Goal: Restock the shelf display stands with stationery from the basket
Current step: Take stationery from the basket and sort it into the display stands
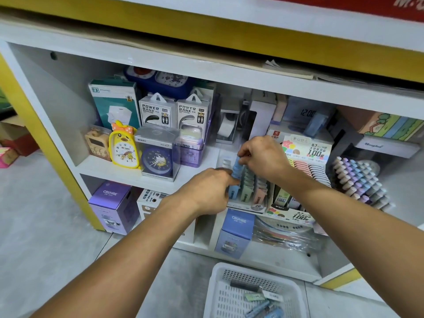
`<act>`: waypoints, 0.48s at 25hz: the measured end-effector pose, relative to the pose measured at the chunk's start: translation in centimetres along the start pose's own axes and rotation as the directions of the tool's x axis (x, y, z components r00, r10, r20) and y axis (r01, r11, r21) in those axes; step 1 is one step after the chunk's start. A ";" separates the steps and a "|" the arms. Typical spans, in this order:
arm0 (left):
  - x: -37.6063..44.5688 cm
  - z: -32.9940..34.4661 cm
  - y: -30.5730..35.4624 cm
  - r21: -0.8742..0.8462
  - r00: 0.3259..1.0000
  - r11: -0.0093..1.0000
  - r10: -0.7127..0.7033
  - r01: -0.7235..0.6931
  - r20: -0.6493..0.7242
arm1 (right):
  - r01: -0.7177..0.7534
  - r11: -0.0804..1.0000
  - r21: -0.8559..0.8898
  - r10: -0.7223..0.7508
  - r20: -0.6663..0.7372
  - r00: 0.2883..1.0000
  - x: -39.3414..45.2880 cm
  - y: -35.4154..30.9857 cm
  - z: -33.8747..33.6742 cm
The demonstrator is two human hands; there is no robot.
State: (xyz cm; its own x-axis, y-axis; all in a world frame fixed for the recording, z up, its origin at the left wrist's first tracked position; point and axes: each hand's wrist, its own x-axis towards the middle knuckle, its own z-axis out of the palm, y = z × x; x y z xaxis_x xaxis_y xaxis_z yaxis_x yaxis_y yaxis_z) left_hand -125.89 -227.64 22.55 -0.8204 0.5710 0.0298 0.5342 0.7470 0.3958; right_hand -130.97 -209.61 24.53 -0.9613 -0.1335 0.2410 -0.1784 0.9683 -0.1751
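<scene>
A tiered display stand (249,206) on the shelf holds rows of blue, green and pink lead cases. My left hand (206,191) grips the lower end of the blue cases (235,172) in the leftmost row. My right hand (261,157) pinches the top of that same blue row from above. On the floor below stands a white plastic basket (220,292) with a few loose items, among them blue cases (263,309) and a dark pack.
Right of the stand are a 0.7 lead display (302,171) and a rack of pastel pens (360,180). Boxed clocks (158,154) and power banks (157,111) fill the shelf's left side. Purple and blue boxes sit on the lower shelf.
</scene>
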 end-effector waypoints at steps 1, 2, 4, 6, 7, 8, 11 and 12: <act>0.0 0.0 0.0 0.004 1.000 1.000 0.002 -0.002 -0.001 | -0.004 1.000 -0.010 0.004 -0.002 1.000 0.0 0.1 0.0; -0.1 0.0 0.0 0.005 1.000 1.000 0.004 -0.004 -0.001 | -0.007 1.000 -0.010 0.007 0.006 1.000 0.0 0.2 0.1; 0.0 0.0 0.0 0.009 1.000 1.000 0.008 -0.008 0.002 | 0.012 0.999 -0.031 -0.010 0.050 0.999 0.3 0.0 0.0; 0.1 0.0 0.0 0.024 1.000 1.000 0.011 -0.012 0.009 | 0.061 0.990 -0.129 -0.045 0.122 0.991 0.7 -0.5 -0.1; 0.2 0.0 -0.1 0.030 1.000 0.999 0.009 -0.009 0.015 | 0.091 0.978 -0.188 -0.061 0.162 0.985 0.7 -0.7 -0.1; 0.1 0.1 -0.1 0.033 1.000 0.999 0.008 -0.008 0.021 | 0.117 0.967 -0.228 -0.073 0.191 0.979 0.6 -0.8 -0.3; -0.4 -0.3 0.6 0.052 0.999 0.998 0.044 -0.042 -0.033 | 0.140 0.972 -0.187 -0.109 0.167 0.980 -0.6 -1.2 -1.6; -0.6 -0.3 0.9 0.079 0.990 0.995 0.078 -0.069 -0.117 | 0.120 0.988 -0.092 -0.114 0.071 0.991 -1.7 -1.4 -2.1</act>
State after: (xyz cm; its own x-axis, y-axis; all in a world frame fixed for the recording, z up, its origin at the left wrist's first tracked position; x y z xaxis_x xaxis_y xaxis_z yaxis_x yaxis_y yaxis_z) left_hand -125.00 -227.36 23.20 -0.7945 0.5837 0.1674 0.6038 0.7303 0.3195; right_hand -128.68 -210.27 26.37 -0.9473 -0.2574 0.1907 -0.2723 0.9606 -0.0558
